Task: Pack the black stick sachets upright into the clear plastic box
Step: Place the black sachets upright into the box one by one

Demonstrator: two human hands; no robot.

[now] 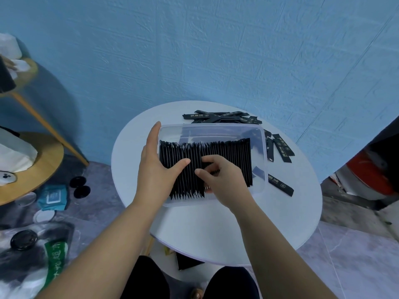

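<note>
A clear plastic box (262, 147) sits on a round white table (205, 229). Inside it stands a long row of black stick sachets (228, 156), packed on edge across most of the box. My left hand (155, 169) lies against the box's left end, with its thumb pressing on the row's tops. My right hand (224, 182) is inside the box near the row's middle, fingers curled around a few sachets. More loose sachets (222, 117) lie flat behind the box, others (282, 147) to its right, and one (280, 185) at the front right.
A blue textured wall rises right behind the table. At the left stand round wooden side tables (32, 169) with white paper on them. Lids, a blue packet (54, 197) and a green-labelled bag (56, 262) lie on the floor. My knees are under the table's near edge.
</note>
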